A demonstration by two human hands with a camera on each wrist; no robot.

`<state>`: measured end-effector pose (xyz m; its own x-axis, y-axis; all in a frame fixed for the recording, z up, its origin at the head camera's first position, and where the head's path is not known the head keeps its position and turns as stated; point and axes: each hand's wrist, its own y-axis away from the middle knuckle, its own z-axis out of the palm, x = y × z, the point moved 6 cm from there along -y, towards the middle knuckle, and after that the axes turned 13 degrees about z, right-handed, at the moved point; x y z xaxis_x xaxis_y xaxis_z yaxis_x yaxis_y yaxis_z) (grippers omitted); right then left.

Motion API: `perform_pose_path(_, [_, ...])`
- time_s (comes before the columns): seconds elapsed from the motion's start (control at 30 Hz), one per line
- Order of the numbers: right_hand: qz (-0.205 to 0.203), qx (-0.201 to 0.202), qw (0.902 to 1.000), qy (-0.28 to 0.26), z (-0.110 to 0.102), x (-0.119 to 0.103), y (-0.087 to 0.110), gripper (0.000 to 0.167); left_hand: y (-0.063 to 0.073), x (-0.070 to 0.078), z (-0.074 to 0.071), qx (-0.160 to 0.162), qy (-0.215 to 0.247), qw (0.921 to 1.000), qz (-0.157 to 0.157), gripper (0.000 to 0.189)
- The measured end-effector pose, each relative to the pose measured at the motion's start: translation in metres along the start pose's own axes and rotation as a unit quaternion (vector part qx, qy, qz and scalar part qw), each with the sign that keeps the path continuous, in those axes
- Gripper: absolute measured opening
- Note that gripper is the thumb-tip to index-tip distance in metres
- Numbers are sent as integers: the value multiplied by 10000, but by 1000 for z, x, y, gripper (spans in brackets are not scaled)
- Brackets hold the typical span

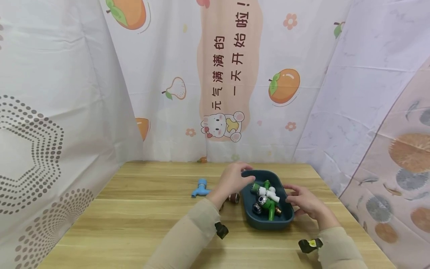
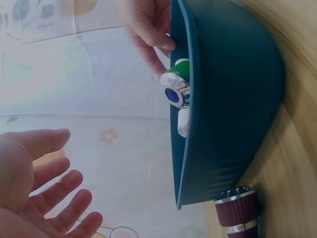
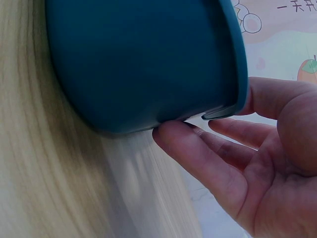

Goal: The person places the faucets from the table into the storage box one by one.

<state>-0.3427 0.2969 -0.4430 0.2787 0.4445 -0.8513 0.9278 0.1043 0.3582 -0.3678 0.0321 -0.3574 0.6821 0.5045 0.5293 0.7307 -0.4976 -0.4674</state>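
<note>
My right hand (image 1: pixel 305 201) grips the right wall of a dark teal plastic bin (image 1: pixel 250 215). In the right wrist view its thumb goes over the rim while fingers (image 3: pixel 181 144) touch the outer wall. Inside the bin lie several toy-like taps, among them a white tap (image 1: pixel 268 193) and a green tap (image 1: pixel 270 209) with a silvery end. My left hand (image 1: pixel 235 178) hovers near the bin's far left corner; in the left wrist view its fingers (image 2: pixel 57 193) are spread, apart from the bin and holding nothing.
On the wooden table (image 1: pixel 134 216), a blue tap (image 1: pixel 201 189) lies left of my left hand. A brown ribbed piece (image 2: pixel 237 209) sits close beside the bin's left side, partly hidden by my forearm in the head view. Printed curtains (image 1: pixel 168 123) hang behind and at both sides.
</note>
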Motion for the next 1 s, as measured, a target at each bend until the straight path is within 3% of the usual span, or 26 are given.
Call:
perform_pose_path(0.43, [16, 16, 10000, -5, 0, 0, -1, 65, 7, -5, -22, 172, 24, 9994, -286, 37])
perform_pose_path(0.6, [6, 12, 10000, -20, 0, 1, -2, 65, 11, -12, -29, 253, 103, 9987, -434, 38])
perform_pose_path(1.0, [29, 1, 10000, -29, 0, 2, -3, 65, 18, -36, -51, 524, 36, 9979, -384, 43])
